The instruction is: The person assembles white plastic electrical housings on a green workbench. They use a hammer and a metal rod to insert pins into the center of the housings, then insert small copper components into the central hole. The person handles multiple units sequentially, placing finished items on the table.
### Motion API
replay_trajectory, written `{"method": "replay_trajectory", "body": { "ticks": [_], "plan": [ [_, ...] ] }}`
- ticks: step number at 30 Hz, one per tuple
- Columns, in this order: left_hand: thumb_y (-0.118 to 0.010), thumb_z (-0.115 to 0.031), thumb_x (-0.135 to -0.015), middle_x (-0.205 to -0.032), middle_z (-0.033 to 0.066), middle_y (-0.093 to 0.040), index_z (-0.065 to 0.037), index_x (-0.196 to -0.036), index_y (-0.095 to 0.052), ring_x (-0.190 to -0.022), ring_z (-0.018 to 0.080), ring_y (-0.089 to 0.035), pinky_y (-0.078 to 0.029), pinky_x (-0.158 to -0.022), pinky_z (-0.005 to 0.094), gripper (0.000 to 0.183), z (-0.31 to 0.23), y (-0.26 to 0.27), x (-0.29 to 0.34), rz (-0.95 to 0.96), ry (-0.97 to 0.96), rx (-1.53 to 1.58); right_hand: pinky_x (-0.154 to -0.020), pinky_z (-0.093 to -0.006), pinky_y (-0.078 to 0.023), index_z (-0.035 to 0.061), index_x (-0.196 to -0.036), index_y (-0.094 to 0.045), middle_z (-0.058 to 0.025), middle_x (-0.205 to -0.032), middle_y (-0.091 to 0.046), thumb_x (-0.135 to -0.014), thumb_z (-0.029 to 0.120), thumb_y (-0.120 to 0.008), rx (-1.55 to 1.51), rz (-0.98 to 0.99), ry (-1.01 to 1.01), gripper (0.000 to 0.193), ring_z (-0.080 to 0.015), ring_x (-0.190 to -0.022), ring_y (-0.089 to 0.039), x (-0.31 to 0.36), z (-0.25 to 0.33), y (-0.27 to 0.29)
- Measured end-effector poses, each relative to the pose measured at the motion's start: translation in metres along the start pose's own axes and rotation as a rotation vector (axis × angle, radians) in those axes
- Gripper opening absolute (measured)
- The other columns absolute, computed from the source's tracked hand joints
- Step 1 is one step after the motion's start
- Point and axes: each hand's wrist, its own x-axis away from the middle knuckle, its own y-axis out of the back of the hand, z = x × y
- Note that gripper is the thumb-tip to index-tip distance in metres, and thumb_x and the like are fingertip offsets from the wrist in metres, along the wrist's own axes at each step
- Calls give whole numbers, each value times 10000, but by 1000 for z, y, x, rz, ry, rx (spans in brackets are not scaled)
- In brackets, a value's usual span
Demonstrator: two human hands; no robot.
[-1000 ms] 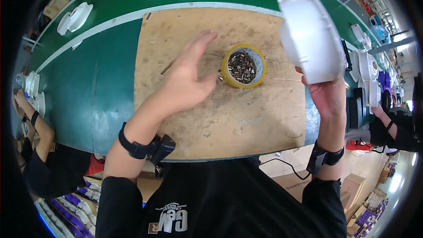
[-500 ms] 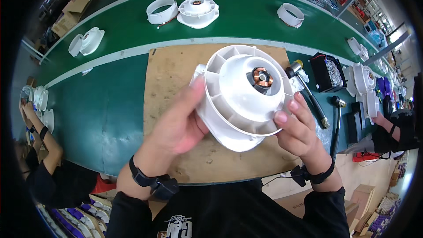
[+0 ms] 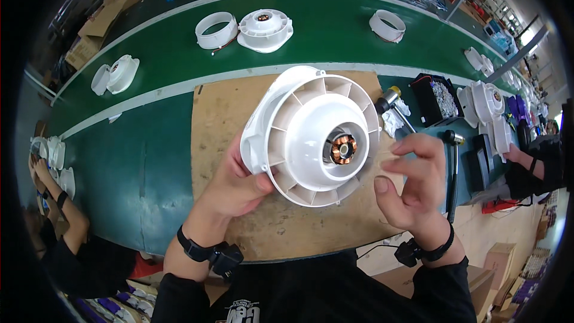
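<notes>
A round white plastic fan housing (image 3: 308, 131) is held up over the brown board (image 3: 299, 233), tilted toward me. It has a ribbed outer ring, a smooth dome and a flange on its left side. In the dome's opening shows a motor stator with copper windings (image 3: 350, 143). My left hand (image 3: 230, 188) grips the housing at its lower left, thumb on the ring's edge and the other fingers hidden behind it. Beside the housing's right rim, my right hand (image 3: 415, 182) is off it, fingers bent and apart with nothing in them.
Right of the board lie a mallet (image 3: 388, 100), another hammer (image 3: 455, 137) and a black box of small metal parts (image 3: 441, 98). A green conveyor (image 3: 335, 30) beyond carries white rings (image 3: 216, 31) and housings (image 3: 265, 31). Co-workers' arms show at left (image 3: 66, 203) and right (image 3: 529, 164).
The housing has turned in my left hand, so its flange moved from below to the upper left. My right hand has let go of its rim and drawn off to the right.
</notes>
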Motion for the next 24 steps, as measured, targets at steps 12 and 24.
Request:
{"method": "replay_trajectory", "body": {
  "ticks": [12, 24],
  "plan": [
    [-921, -201, -687, -1359, 53, -538, -35, -1458, -369, -1250, 160, -507, -413, -1057, 341, 962, 5, -12, 2, -40, -68, -288, -663, -320, -478, 26, -989, -701, -75, -909, -612, -643, 58, -866, 186, 215, -160, 385, -210, -797, -597, -26, 18, 4],
    [-875, -169, -757, -1324, 51, -551, -41, -1441, -368, -1213, 156, -534, -460, -1006, 321, 861, 13, -8, -3, -38, -94, -276, -771, -367, -458, 40, -997, -637, -90, -906, -590, -671, 153, -854, 9, 215, -297, 407, -252, -832, -602, -27, 7, -11]
  ]
}}
